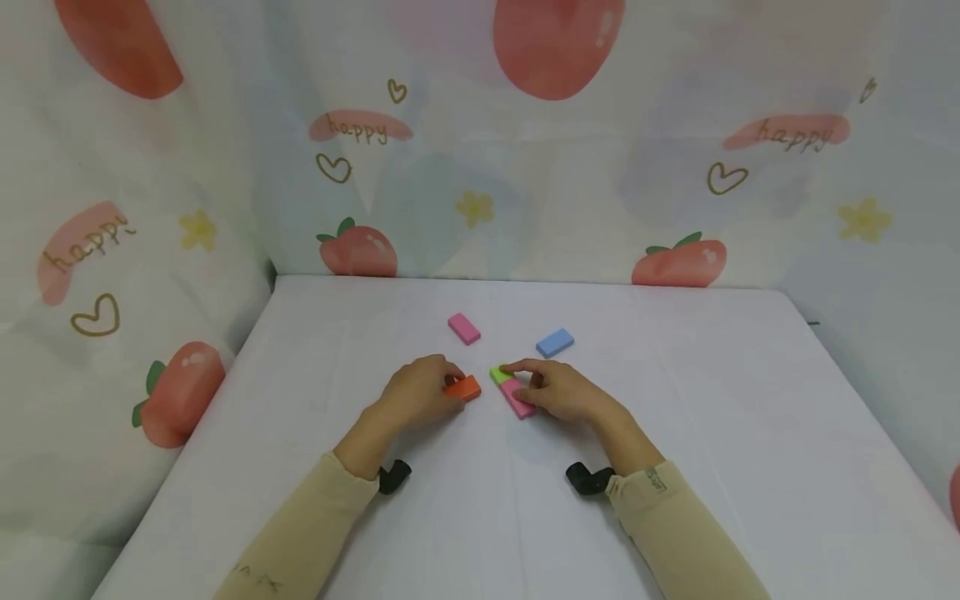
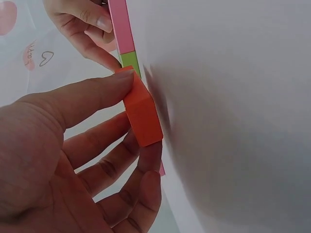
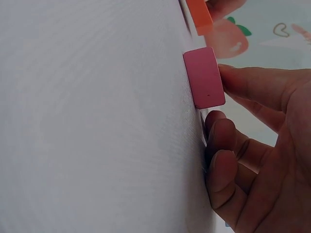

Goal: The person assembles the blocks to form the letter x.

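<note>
My left hand point(image 1: 423, 390) pinches an orange block point(image 2: 143, 109) between thumb and fingers, close over the table. To its right, a green block point(image 1: 500, 375) and a pink block point(image 1: 517, 400) lie end to end on the table. My right hand point(image 1: 564, 389) rests on this pair, its index fingertip at the green block and its thumb on the pink one. In the right wrist view, the pink block point(image 3: 205, 77) shows its end face, with the thumb at its top and the other fingers bent beside it.
Farther back on the white table point(image 1: 675, 400) lie a second pink block point(image 1: 464, 328), left of centre, and a blue block point(image 1: 555, 342), just beyond the right hand. A fruit-patterned cloth point(image 1: 540, 200) hangs behind the table and along its sides.
</note>
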The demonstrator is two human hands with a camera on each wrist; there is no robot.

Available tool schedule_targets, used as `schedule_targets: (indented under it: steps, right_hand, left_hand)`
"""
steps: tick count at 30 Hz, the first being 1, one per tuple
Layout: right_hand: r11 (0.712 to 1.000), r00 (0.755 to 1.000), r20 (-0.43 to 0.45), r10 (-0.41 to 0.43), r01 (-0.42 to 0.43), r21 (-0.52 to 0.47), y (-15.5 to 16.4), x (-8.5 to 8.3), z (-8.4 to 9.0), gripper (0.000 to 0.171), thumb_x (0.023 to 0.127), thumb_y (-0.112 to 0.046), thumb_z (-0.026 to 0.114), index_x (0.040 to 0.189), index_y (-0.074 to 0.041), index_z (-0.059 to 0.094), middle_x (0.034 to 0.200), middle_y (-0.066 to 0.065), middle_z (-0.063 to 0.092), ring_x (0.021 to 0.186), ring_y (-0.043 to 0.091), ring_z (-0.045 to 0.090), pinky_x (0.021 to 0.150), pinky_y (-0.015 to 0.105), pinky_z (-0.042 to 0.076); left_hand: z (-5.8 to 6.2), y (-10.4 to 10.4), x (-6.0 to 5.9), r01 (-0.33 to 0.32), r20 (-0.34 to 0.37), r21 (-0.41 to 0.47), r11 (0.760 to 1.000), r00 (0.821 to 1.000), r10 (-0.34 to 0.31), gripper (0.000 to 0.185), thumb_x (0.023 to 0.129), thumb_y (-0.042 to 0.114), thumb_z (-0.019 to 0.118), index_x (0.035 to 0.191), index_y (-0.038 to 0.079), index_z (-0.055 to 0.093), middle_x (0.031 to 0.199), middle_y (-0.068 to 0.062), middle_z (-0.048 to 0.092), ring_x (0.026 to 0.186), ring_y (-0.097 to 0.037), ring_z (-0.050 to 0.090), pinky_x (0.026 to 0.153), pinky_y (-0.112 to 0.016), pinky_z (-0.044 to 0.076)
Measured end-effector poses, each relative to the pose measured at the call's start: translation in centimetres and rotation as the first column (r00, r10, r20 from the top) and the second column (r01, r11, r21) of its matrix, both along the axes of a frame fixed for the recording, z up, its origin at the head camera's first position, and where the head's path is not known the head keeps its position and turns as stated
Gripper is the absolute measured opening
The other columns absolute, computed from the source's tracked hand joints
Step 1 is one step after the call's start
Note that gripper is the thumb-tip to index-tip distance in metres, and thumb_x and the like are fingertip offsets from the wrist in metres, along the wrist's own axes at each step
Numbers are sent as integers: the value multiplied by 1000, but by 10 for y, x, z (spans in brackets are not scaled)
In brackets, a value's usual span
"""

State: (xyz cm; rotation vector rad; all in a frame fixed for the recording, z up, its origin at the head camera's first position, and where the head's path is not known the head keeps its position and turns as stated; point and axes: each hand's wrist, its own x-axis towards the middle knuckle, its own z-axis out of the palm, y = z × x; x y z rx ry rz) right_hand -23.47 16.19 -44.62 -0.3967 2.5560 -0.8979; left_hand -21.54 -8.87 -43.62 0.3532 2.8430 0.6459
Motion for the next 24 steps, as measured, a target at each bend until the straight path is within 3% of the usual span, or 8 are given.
schedule_targets:
  steps: [24]
  right_hand:
    - [999, 1000, -1, 1, -1, -51, 0, -1, -1, 40, 91, -29, 66, 129, -40, 58, 87, 6, 54, 70, 20, 50, 58, 29, 38]
  left_hand:
    - [-1, 23, -10, 4, 19, -24, 1000, 1000, -4, 38, 83, 31, 75, 118, 19, 68, 99, 4, 62, 87, -13, 55, 80, -31, 47]
